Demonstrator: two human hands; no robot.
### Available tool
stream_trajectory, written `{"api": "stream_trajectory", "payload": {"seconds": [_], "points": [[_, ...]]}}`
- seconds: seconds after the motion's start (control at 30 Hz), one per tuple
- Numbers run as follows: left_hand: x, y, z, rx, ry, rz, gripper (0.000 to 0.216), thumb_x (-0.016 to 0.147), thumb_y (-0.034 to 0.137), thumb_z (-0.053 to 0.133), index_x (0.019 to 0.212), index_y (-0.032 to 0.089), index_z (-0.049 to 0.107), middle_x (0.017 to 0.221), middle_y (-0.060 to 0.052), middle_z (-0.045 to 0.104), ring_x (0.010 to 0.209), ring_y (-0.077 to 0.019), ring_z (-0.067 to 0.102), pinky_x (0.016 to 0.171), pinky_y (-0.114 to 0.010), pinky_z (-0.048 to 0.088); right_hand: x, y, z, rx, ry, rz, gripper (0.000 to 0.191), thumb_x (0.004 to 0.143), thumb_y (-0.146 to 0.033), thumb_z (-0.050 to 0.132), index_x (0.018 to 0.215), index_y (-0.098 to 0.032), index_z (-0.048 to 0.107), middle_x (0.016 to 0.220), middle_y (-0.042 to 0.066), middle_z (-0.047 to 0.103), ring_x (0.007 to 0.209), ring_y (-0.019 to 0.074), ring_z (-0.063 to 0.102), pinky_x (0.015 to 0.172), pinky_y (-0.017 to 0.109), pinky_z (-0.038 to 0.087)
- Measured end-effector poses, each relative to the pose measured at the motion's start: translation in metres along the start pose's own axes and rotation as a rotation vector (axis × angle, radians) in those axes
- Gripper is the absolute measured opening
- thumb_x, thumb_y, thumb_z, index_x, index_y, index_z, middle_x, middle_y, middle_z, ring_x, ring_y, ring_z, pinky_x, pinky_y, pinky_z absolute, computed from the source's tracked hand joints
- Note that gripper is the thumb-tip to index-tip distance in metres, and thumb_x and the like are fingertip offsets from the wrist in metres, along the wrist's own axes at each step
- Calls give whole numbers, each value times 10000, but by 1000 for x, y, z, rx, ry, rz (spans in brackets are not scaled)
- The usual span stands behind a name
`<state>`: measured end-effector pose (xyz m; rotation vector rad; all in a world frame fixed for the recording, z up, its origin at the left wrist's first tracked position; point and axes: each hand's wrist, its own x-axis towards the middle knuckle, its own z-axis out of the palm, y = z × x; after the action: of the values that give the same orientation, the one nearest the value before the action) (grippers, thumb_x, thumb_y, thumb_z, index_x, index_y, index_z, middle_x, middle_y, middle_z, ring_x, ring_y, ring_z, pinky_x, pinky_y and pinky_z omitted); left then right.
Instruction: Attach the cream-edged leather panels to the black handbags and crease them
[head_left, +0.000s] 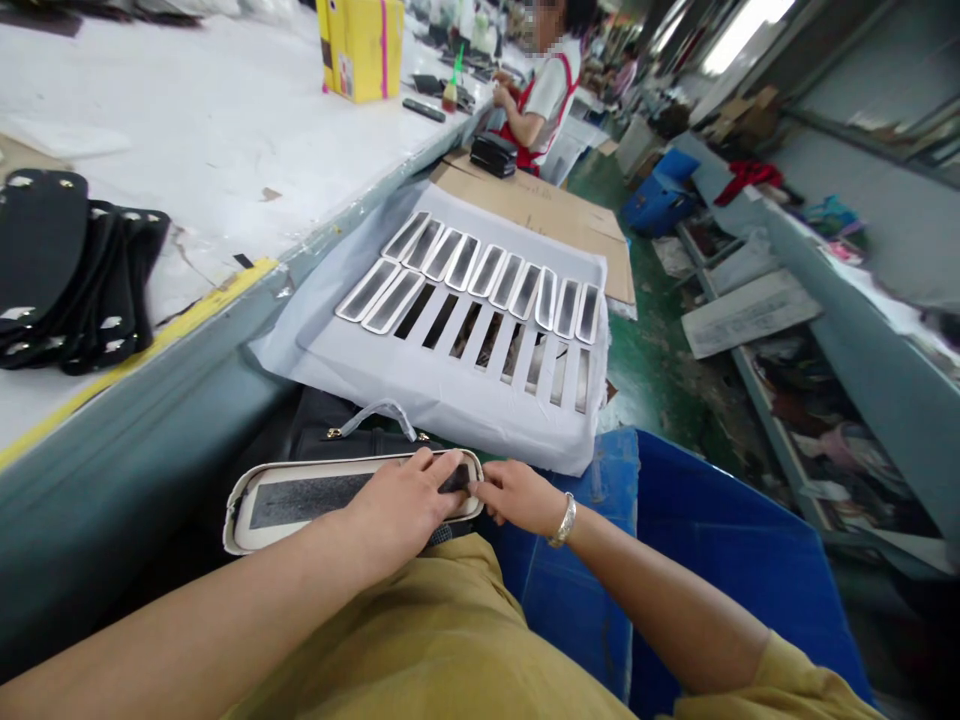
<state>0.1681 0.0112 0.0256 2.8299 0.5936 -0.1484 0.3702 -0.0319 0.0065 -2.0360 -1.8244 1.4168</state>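
A black bag [360, 444] with gold fittings sits in front of me, partly hidden. A long cream panel [251, 525] with rounded ends and a dark grey strip [307, 500] along its middle faces up on it. My left hand [409, 505] is closed over the panel's right part, fingers curled and pressing near the end. My right hand [517, 495], with a silver bracelet [564, 520], pinches the panel's rim at its right tip. Beyond my hands, several similar white-edged panels [487, 270] lie in rows on a white sheet [360, 375] with slots.
A blue bin [735, 560] stands at my right. Left is a white worktable [225, 100] with stacked black leather pieces [75, 270] and a yellow box [364, 50]. Cardboard [540, 205] lies beyond the sheet. A co-worker in a red apron [551, 110] sits farther along. Shelving [817, 400] lines the right.
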Motion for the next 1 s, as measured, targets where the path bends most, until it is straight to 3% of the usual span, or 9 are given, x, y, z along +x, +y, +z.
{"api": "stream_trajectory", "payload": {"seconds": [0.17,0.4,0.53,0.7,0.87,1.0], "points": [[0,0,3,-43,-5,23,294,857,210,488,1120,288,593,1157,-64,549,986,-229,483,750,-329,432,4,-2,-3,82,-39,41,183,793,-232,479,616,-187,481,546,-18,598,432,73,533,452,176,386],[-4,0,5,-83,38,-15,256,867,217,483,1078,299,604,1095,-50,582,967,-243,488,672,-321,421,13,1,-3,390,-133,146,183,785,-186,414,633,-158,511,477,-27,573,378,88,528,420,190,419],[-5,-4,6,-86,47,2,260,872,251,481,1090,321,603,1135,-42,568,983,-260,484,666,-334,427,10,3,-6,510,-225,142,294,844,-337,459,632,-142,522,522,1,603,434,91,574,482,195,450],[-3,-11,13,-89,56,21,292,867,258,490,1116,362,601,1167,-52,541,967,-241,473,672,-319,416,8,4,-11,662,-243,210,524,862,-588,357,663,-138,538,590,21,611,482,100,592,541,237,494],[-4,-12,18,-93,91,12,317,862,244,496,1136,376,588,1189,-39,533,967,-242,465,678,-327,415,6,-9,-14,254,-208,155,211,796,-345,539,705,-155,528,616,3,620,538,117,613,536,224,484],[-5,-11,20,-98,105,19,312,872,254,483,1143,373,582,1196,-35,535,978,-253,465,691,-348,421,2,-21,-12,-157,-101,50,101,768,-242,510,699,-171,527,588,-3,624,578,141,624,544,219,439]]}}
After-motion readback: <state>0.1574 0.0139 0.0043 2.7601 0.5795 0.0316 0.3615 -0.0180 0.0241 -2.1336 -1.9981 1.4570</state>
